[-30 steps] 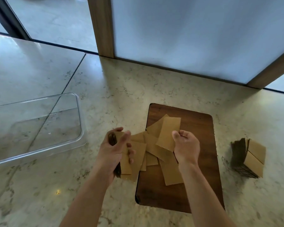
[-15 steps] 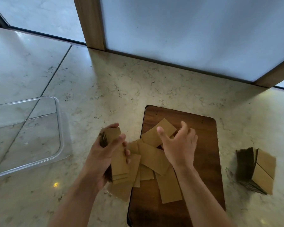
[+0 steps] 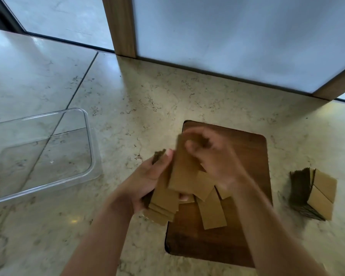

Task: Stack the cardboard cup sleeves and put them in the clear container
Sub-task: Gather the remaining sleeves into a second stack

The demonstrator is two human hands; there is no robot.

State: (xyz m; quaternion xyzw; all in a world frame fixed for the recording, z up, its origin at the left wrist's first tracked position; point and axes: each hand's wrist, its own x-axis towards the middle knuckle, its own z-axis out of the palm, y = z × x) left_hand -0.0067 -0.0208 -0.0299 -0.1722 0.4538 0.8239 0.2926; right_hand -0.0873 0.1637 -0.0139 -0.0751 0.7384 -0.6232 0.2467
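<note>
My left hand (image 3: 147,180) grips a stack of flat brown cardboard sleeves (image 3: 163,204) at the left edge of the dark wooden board (image 3: 253,156). My right hand (image 3: 213,156), blurred by motion, pinches a single sleeve (image 3: 184,168) by its top end and holds it against the front of that stack. A few loose sleeves (image 3: 212,212) lie on the board under my hands. The clear container (image 3: 88,140) stands to the left on the marble counter, with nothing inside.
A second pile of sleeves (image 3: 315,196) stands on edge on the counter to the right of the board. A frosted panel with wooden posts (image 3: 120,26) runs along the back. A seam crosses the counter at the left.
My right hand has picked a sleeve off the board and carried it left onto the stack in my left hand. The view has shifted slightly.
</note>
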